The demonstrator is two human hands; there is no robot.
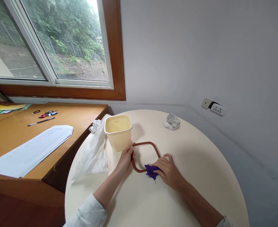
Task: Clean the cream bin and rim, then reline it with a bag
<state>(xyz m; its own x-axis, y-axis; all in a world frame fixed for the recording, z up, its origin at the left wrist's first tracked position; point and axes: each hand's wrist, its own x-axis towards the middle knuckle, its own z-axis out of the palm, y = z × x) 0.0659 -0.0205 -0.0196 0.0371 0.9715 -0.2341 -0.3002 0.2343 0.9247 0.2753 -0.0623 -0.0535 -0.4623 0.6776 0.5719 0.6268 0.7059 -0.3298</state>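
With our left hand (126, 158) we are pinching a brown frame (146, 143) to its right; our right hand (169, 171) is pinching purple cloth (151, 171).

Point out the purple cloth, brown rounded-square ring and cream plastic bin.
Purple cloth (150, 171), head view: its visible middle.
Brown rounded-square ring (143, 143), head view: the far side.
Cream plastic bin (119, 139), head view: the near outer wall.

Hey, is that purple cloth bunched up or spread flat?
Bunched up: the purple cloth is crumpled in the right hand, at the brown frame, with its ragged edge sticking out.
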